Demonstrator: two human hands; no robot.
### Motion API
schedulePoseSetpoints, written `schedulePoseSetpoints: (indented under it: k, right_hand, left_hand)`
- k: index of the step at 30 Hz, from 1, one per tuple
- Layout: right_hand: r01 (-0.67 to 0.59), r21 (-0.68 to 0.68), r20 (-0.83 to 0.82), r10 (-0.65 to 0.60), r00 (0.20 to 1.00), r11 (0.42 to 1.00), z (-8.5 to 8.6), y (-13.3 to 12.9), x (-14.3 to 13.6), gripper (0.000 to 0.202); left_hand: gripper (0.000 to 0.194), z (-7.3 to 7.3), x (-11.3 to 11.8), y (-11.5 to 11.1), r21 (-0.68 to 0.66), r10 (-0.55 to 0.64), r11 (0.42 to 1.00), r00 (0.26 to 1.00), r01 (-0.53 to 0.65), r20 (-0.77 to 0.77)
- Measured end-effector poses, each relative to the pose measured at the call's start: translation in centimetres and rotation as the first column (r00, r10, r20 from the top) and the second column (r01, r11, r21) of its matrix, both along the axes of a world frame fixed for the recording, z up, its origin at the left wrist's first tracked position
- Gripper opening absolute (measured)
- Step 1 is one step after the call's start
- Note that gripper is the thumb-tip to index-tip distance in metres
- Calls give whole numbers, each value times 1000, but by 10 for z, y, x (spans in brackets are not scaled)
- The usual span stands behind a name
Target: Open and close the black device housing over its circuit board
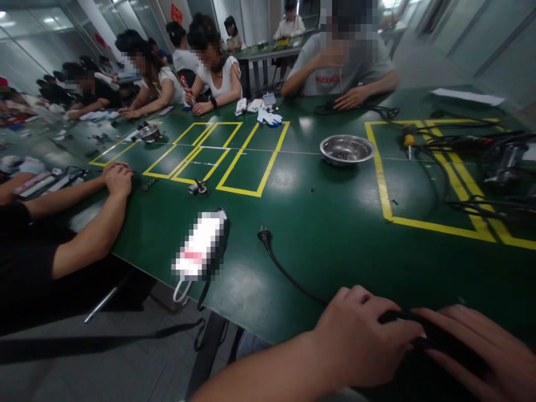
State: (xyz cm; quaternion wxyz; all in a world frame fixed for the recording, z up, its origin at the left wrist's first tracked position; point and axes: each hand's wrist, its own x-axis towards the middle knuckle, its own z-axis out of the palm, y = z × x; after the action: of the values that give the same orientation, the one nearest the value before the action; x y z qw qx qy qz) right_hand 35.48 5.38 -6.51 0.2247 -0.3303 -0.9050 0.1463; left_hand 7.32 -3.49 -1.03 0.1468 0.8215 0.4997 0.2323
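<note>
A black power cord (288,274) lies on the green table, its two-pin plug (264,237) pointing away from me. The cord runs back to my left hand (364,338), which is closed with thumb and fingers around a black length of it. Close beside it on the right, my right hand (486,349) has its fingers curled around another black stretch that looks like the same cord. Shadow and the frame edge hide what lies beneath my palms. Left of the plug rests a phone (199,245) with a lit, blurred screen and a white cable loop at its lower end.
A steel bowl (347,149) holding small dark parts stands beyond the plug. Tangled black cables (444,167) and a yellow-handled screwdriver (409,137) lie at the right. Small metal parts (199,188) sit past the phone. A neighbour's clasped hands (117,176) rest on the table at left.
</note>
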Motion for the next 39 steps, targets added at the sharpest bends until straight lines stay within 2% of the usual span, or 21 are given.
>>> schedulePoseSetpoints:
  k: [1,3,6,10,12,14,16,18,21,25,30,35,39]
  right_hand:
    - [-93,15,29,92,995,996,4,2,-3,34]
    - [-133,78,22,131,991,988,13,4,-12,38]
    - [-160,115,26,158,987,980,26,3,-26,34]
    - [-148,46,31,147,989,988,36,-1,-38,30]
    - [-87,-8,15,87,996,996,38,-4,-39,38]
    - [-46,-61,-18,45,999,997,42,-6,-40,34]
    - [-56,-52,-52,54,997,997,45,-7,-41,15]
    - [-115,-43,-44,113,993,992,48,-6,-44,2]
    - [-202,-33,-65,199,978,979,50,-3,-49,10]
    - [-212,-14,-131,209,969,977,45,0,-51,13]
    - [-201,-21,-188,194,963,979,39,1,-51,16]
    - [-196,-63,-203,180,962,979,41,4,-51,19]
    - [-216,-65,-255,193,947,974,49,4,-51,13]
  left_hand:
    - [28,1,-1,0,-14,-6,1000,1000,6,7]
    - [30,2,-4,0,-41,-17,999,1000,18,25]
    - [29,3,-8,-2,-49,6,999,998,-3,63]
    - [28,4,-12,-5,-48,13,999,988,-6,152]
    - [28,3,-14,-5,-76,75,996,958,-56,275]
    - [18,1,-15,-1,-92,246,969,882,-228,402]
    - [14,0,-14,4,-113,373,927,846,-358,381]
    - [16,0,-13,8,-125,418,909,862,-398,288]
    - [15,3,-13,9,-55,392,920,901,-388,186]
    - [10,6,-15,-8,83,348,929,929,-360,127]
    - [11,8,-17,-27,26,305,952,952,-305,-2]
    - [17,11,-18,-28,33,292,956,956,-291,-14]
    - [22,13,-20,-28,100,302,946,950,-309,83]
